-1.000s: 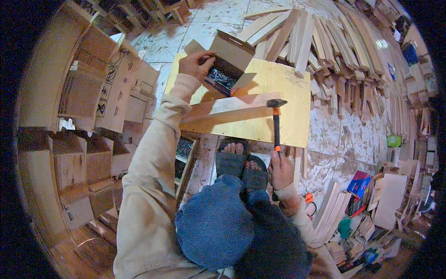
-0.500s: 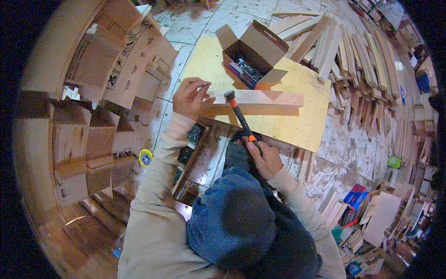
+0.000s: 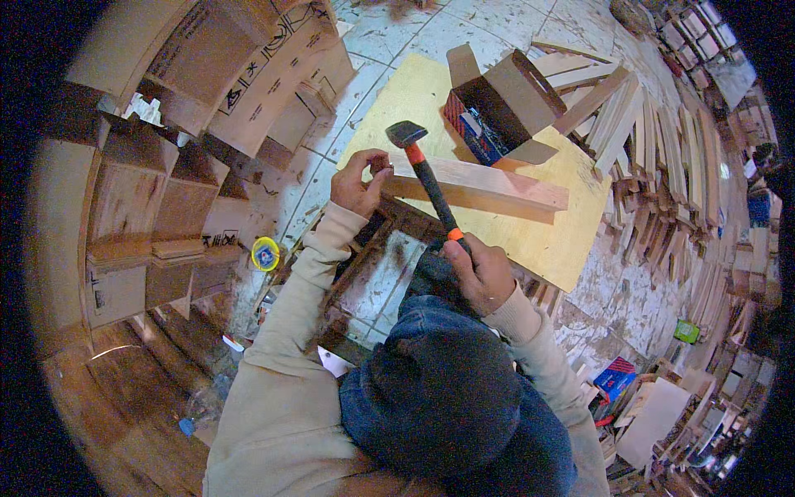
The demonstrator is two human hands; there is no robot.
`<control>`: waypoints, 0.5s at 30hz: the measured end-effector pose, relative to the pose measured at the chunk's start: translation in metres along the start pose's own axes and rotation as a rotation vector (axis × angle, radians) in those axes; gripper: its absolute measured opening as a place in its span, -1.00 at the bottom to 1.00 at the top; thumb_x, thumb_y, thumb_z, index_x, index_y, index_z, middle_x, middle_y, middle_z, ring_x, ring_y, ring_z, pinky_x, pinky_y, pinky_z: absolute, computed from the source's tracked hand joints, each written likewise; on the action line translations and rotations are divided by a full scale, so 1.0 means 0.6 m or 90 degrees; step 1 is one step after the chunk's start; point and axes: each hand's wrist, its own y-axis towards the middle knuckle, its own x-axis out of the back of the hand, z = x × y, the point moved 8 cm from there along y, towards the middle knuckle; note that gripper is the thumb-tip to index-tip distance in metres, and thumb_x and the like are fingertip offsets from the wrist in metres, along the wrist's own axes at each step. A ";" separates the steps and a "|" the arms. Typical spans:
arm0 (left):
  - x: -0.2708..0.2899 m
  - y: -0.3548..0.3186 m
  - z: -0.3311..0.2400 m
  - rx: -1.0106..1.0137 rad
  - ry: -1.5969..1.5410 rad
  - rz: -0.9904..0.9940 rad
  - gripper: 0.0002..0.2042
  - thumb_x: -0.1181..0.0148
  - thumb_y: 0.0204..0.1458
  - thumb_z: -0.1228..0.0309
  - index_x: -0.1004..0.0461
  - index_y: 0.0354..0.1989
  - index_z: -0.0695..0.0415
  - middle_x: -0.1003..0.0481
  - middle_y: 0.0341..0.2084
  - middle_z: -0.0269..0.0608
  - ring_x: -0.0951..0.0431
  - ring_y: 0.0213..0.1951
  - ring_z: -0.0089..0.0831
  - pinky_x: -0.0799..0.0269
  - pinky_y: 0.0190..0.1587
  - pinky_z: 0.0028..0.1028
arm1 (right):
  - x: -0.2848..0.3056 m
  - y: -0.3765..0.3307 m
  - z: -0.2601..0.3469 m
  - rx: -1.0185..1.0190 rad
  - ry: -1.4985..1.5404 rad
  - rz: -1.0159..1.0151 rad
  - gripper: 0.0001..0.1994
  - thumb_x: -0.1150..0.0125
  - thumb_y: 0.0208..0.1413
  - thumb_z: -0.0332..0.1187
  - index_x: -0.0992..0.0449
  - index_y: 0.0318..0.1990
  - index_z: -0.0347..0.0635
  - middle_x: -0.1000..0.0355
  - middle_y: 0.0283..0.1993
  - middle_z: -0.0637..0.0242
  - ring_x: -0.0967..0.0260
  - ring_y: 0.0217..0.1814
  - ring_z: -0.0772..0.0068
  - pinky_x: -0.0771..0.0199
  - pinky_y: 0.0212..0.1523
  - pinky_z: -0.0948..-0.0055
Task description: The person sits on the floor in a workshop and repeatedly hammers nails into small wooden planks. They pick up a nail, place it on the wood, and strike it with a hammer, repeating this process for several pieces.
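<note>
My right hand is wrapped round the lower handle of a hammer with a black and orange grip. Its dark head is raised above the left end of a pale wooden bar, apart from the wood. My left hand is at that same end, thumb and fingertips pinched on a small dark nail, mostly hidden by the fingers. The bar lies crosswise on a yellowish plywood board. Behind it an open cardboard box stands on the board, its contents now hidden from view.
Many wooden strips are stacked at the far right. Wooden cabinets line the left side. A yellow round tub is on the floor to the left. At the lower right are a blue and red box and wood offcuts.
My left hand has brought the nail down to the bar's left end. The hammer head has risen from just over the bar. The view has shifted, with the board now farther right.
</note>
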 end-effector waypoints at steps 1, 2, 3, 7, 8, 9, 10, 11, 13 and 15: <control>0.000 -0.002 0.004 0.013 0.004 -0.003 -0.65 -0.31 -0.08 0.43 -0.44 -0.07 0.10 -0.56 -0.31 -0.19 -0.60 -0.31 -0.38 -0.53 -0.35 -0.46 | -0.004 0.005 0.004 0.000 -0.006 0.015 -0.56 0.07 0.24 -0.03 -0.40 -0.38 -0.32 -0.39 -0.49 -0.21 -0.37 -0.39 -0.28 -0.34 -0.35 0.00; 0.001 -0.004 0.008 0.025 0.007 -0.007 -0.63 -0.32 -0.09 0.42 -0.42 -0.06 0.10 -0.56 -0.31 -0.19 -0.60 -0.31 -0.38 -0.54 -0.35 -0.46 | -0.007 0.010 0.004 -0.004 -0.020 0.027 -0.56 0.07 0.24 -0.04 -0.41 -0.38 -0.32 -0.39 -0.49 -0.21 -0.38 -0.38 -0.28 -0.35 -0.34 0.01; 0.002 -0.004 0.012 0.039 0.010 -0.011 -0.60 -0.34 -0.10 0.40 -0.41 -0.04 0.10 -0.56 -0.31 -0.19 -0.61 -0.31 -0.39 -0.54 -0.35 -0.46 | -0.013 0.014 0.001 -0.015 -0.036 0.048 -0.56 0.08 0.24 -0.04 -0.41 -0.38 -0.32 -0.39 -0.49 -0.21 -0.38 -0.37 -0.27 -0.35 -0.33 0.02; 0.010 0.001 -0.015 -0.138 0.079 -0.007 -0.51 -0.32 -0.18 0.54 -0.36 0.01 0.19 -0.46 -0.10 -0.04 -0.50 -0.07 -0.19 -0.42 0.01 -0.35 | 0.001 -0.004 -0.035 -0.093 -0.057 0.029 -0.56 0.11 0.26 -0.05 -0.46 -0.32 -0.31 -0.41 -0.47 -0.19 -0.40 -0.37 -0.25 -0.37 -0.31 0.02; 0.005 0.005 -0.005 -0.111 0.026 0.040 -0.48 -0.32 -0.19 0.55 -0.35 0.03 0.19 -0.44 -0.07 -0.03 -0.48 -0.05 -0.17 -0.41 0.02 -0.35 | 0.010 -0.016 -0.039 -0.073 -0.026 0.001 -0.56 0.12 0.26 -0.04 -0.47 -0.28 -0.30 -0.42 -0.47 -0.17 -0.40 -0.38 -0.24 -0.36 -0.31 0.03; -0.001 0.008 0.004 -0.087 -0.023 0.089 -0.45 -0.33 -0.21 0.56 -0.34 0.06 0.20 -0.41 -0.04 -0.02 -0.47 -0.02 -0.16 -0.39 0.04 -0.34 | 0.020 -0.031 -0.049 -0.080 -0.008 -0.021 -0.56 0.14 0.26 -0.03 -0.48 -0.24 -0.29 -0.42 -0.47 -0.15 -0.40 -0.40 -0.23 -0.36 -0.30 0.03; -0.011 0.009 0.014 -0.053 -0.071 0.139 -0.42 -0.33 -0.22 0.57 -0.33 0.08 0.21 -0.39 -0.01 -0.01 -0.45 0.00 -0.14 -0.38 0.05 -0.34 | 0.029 -0.045 -0.058 -0.081 0.000 -0.038 -0.55 0.15 0.27 -0.03 -0.49 -0.20 -0.28 -0.42 -0.47 -0.13 -0.40 -0.41 -0.21 -0.35 -0.30 0.03; -0.016 0.008 0.006 -0.111 -0.019 0.150 -0.38 -0.31 -0.23 0.57 -0.30 0.12 0.21 -0.40 -0.03 -0.01 -0.44 -0.01 -0.11 -0.38 0.05 -0.33 | 0.042 -0.058 -0.063 -0.057 -0.020 -0.070 -0.54 0.17 0.27 -0.01 -0.50 -0.10 -0.23 -0.42 -0.51 -0.05 -0.39 -0.47 -0.14 -0.32 -0.29 0.08; -0.052 -0.007 -0.005 -0.149 -0.021 0.200 -0.45 -0.23 -0.15 0.53 -0.32 0.12 0.19 -0.38 0.01 0.02 -0.42 0.03 -0.09 -0.35 0.08 -0.30 | 0.058 -0.094 -0.095 -0.136 -0.016 -0.112 -0.54 0.18 0.27 -0.01 -0.49 -0.10 -0.21 -0.39 -0.56 0.01 -0.37 -0.50 -0.09 -0.31 -0.32 0.11; -0.106 -0.028 -0.034 -0.222 -0.024 0.228 -0.49 -0.15 -0.10 0.50 -0.31 0.12 0.20 -0.36 0.03 0.06 -0.40 0.05 -0.05 -0.35 0.09 -0.28 | 0.081 -0.126 -0.101 -0.123 -0.128 -0.189 -0.59 0.15 0.27 -0.04 -0.48 -0.16 -0.21 -0.34 -0.65 0.10 -0.36 -0.56 0.00 -0.28 -0.47 0.14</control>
